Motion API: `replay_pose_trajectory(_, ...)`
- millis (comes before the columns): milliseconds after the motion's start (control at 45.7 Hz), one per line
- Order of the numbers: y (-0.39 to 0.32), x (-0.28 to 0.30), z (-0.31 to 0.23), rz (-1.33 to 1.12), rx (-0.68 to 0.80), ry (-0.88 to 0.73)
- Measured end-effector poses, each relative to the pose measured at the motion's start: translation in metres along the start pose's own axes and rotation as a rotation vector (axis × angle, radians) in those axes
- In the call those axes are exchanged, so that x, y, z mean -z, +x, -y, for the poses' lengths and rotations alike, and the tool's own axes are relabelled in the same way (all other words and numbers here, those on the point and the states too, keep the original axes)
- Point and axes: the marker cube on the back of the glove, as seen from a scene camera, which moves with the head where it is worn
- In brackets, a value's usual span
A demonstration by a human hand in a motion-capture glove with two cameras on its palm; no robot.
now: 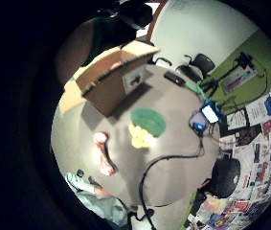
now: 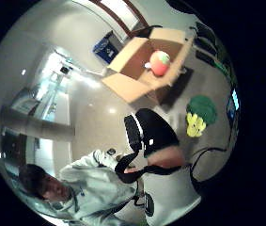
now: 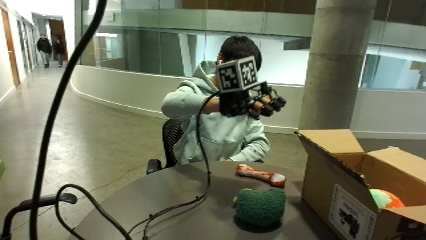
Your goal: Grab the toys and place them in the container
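Room aplenty under your gloved right hand point(image 3: 256, 102), raised high above the round table point(image 3: 166, 215), fingers loosely curled and holding nothing. Cardboard box point(image 3: 346, 185) sits open at the table's edge with an orange and green toy point(image 3: 384, 198) inside. On the tabletop, the green plush broccoli point(image 3: 260, 206) lies just beside the box, the bone-shaped toy point(image 3: 260, 175) a little behind it, and a black cable point(image 3: 180, 207) snakes across the surface
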Motion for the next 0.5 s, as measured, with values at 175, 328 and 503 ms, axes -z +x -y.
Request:
replay_pose_trajectory(175, 0.066, -0.082, -0.008, -0.045, -0.073, -0.172)
replay_pose_trajectory(328, 0.067, -0.179, -0.023, -0.088, -0.233, -0.394)
replay_pose_trajectory(503, 0.102, -0.218, 0.004, -0.145, -0.311, -0.344)
